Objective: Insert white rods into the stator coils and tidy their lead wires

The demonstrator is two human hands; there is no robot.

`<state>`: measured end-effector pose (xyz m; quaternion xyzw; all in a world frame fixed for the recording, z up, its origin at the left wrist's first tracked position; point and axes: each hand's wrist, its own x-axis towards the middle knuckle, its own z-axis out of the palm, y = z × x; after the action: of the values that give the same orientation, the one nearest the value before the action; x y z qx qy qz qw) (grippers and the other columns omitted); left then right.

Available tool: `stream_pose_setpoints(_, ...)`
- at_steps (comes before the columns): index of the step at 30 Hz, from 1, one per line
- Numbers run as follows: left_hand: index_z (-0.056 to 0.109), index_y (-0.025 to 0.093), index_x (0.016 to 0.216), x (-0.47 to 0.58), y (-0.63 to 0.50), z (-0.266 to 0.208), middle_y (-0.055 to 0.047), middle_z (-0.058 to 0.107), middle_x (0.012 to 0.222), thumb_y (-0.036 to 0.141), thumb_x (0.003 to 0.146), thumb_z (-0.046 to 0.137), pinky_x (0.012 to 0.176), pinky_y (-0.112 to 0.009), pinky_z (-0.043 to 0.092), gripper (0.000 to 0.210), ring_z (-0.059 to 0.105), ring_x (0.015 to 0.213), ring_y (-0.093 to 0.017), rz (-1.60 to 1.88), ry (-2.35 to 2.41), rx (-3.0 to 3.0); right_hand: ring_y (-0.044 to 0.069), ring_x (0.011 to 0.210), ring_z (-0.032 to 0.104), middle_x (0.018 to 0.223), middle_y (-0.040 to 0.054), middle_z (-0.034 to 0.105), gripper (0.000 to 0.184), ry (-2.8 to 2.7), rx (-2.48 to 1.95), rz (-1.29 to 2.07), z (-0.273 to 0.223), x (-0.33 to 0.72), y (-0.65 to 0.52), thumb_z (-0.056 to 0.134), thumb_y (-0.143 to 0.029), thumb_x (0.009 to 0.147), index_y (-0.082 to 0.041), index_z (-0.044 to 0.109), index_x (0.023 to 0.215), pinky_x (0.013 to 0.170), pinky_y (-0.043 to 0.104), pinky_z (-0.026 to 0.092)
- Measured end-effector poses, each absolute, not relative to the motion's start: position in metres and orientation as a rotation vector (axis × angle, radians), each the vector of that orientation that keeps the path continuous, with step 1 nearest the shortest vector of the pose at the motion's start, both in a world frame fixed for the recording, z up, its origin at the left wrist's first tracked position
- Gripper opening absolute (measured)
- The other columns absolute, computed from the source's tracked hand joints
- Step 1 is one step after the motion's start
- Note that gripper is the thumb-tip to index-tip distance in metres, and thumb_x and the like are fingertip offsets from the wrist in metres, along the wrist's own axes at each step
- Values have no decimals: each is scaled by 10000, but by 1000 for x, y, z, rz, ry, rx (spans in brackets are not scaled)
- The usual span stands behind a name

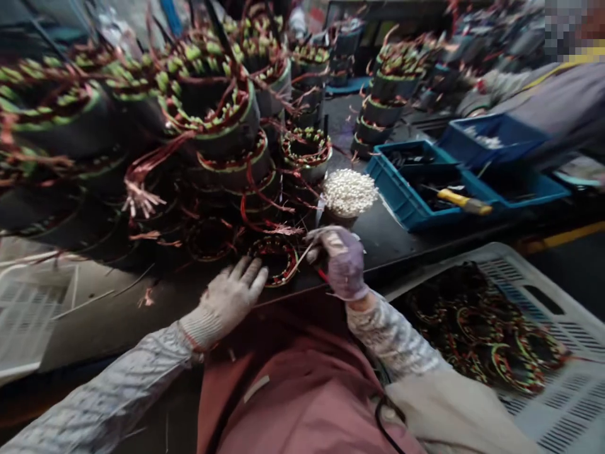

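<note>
My left hand (231,296), in a whitish knit glove, lies with its fingers stretched out against the left rim of a ring-shaped motor stator (283,277) with red windings. This stator sits near the front edge of the bench. At its right side is my right hand (345,261) in a greyish-purple glove, its fingers closed. A thin pale stick (299,260) runs from those fingers down to the stator's right rim. Something red shows below the right hand, too covered to name. Just behind that hand stands a dense bundle of thin white sticks (350,191).
Stacked stators (227,135) with loose copper leads fill the left and back of the bench. Blue bins (392,189) stand to the right, a yellow-handled tool (460,200) across them. A white crate (501,252) of wound rings is at lower right. A co-worker's sleeve (562,104) reaches in.
</note>
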<state>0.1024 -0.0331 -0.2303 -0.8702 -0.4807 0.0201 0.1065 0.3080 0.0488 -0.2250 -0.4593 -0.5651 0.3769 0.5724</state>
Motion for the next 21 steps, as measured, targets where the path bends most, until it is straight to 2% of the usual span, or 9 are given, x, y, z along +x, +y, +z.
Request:
stream_pose_setpoints(2, 582, 195, 1203, 94, -23, -221, -152, 614, 1226, 69, 817, 469, 736, -392, 519, 422, 593, 1089, -294, 214, -1297, -2630, 121, 653, 617, 821, 35, 654, 170, -1424, -1141, 470, -229, 340, 56, 515, -294, 855, -161, 619, 867, 609, 260, 547)
stream_pose_setpoints(3, 590, 207, 1188, 90, -16, -218, -136, 646, 1172, 94, 829, 473, 709, -362, 517, 394, 615, 1037, -271, 242, -1218, -2694, 171, 805, 632, 936, 77, 647, 169, -1497, -1179, 239, -229, 355, 61, 564, -306, 833, -168, 623, 912, 730, 328, 547)
stream_pose_setpoints(5, 611, 239, 1145, 84, -2, -215, -92, 693, 1053, 163, 851, 495, 681, -318, 506, 325, 635, 929, -225, 218, -1057, -2819, 258, 1035, 567, 1087, 135, 591, 242, -1667, -1253, -85, -227, 376, 74, 618, -337, 803, -166, 624, 973, 896, 432, 477)
stream_pose_setpoints(7, 623, 257, 1114, 81, 7, -220, -52, 712, 935, 259, 873, 507, 661, -288, 495, 268, 628, 834, -195, 89, -941, -2908, 300, 1128, 495, 1140, 154, 548, 310, -1823, -1326, -217, -222, 384, 86, 606, -368, 815, -160, 615, 1044, 949, 482, 420)
stream_pose_setpoints(9, 612, 259, 1137, 81, 8, -228, -39, 709, 874, 367, 880, 504, 645, -280, 490, 300, 611, 778, -186, -82, -915, -2929, 314, 1129, 474, 1153, 155, 538, 366, -1921, -1397, -303, -216, 383, 96, 598, -408, 816, -157, 616, 1083, 939, 499, 406)
stream_pose_setpoints(12, 589, 243, 1182, 86, -5, -239, -62, 701, 905, 455, 850, 525, 607, -290, 484, 400, 596, 787, -210, -209, -996, -2868, 313, 1062, 494, 1132, 169, 566, 444, -1972, -1463, -393, -210, 377, 105, 611, -463, 791, -134, 645, 1086, 892, 488, 419)
stream_pose_setpoints(15, 541, 247, 1245, 92, -17, -241, -86, 689, 991, 394, 854, 543, 619, -296, 491, 418, 591, 836, -221, -130, -1072, -2887, 289, 1001, 517, 1058, 163, 605, 346, -1966, -1474, -365, -209, 374, 110, 597, -410, 815, -136, 691, 1005, 856, 456, 430)
stream_pose_setpoints(18, 463, 255, 1325, 94, -18, -239, -69, 693, 916, 284, 858, 547, 692, -296, 503, 476, 597, 868, -210, -26, -1229, -2911, 276, 966, 530, 985, 156, 635, 233, -1974, -1456, -326, -207, 374, 111, 614, -341, 814, -141, 714, 881, 845, 443, 421)
stream_pose_setpoints(21, 491, 255, 1303, 92, -17, -242, -43, 696, 890, 329, 823, 599, 770, -309, 500, 497, 609, 917, -212, -68, -1340, -2895, 257, 915, 561, 921, 171, 650, 247, -1905, -1373, -338, -201, 376, 107, 581, -317, 837, -105, 705, 864, 828, 418, 443)
